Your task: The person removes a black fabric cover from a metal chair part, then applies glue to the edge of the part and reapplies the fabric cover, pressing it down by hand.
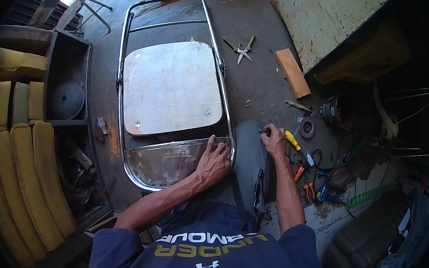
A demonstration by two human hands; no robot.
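A folding chair with a chromed tube frame [124, 49] lies before me, its pale wooden seat board [175, 87] facing up. My left hand [213, 160] lies on the chair's scuffed metal back panel [153, 163], near its right end, with fingers stretched out. Over my right knee, my right hand [274, 140] is closed in a pinch. Something small and dark shows at its fingertips, too small to name. Just right of that hand is a yellow-handled tool [292, 140].
Green-handled snips [242, 49] and a wooden block [293, 73] lie beyond my knee. On the right are an abrasive disc [307, 127], orange-handled pliers [309, 191], a blue air tool [327, 195] and a green coiled hose [372, 195]. Yellow pads [17, 168] fill the left side.
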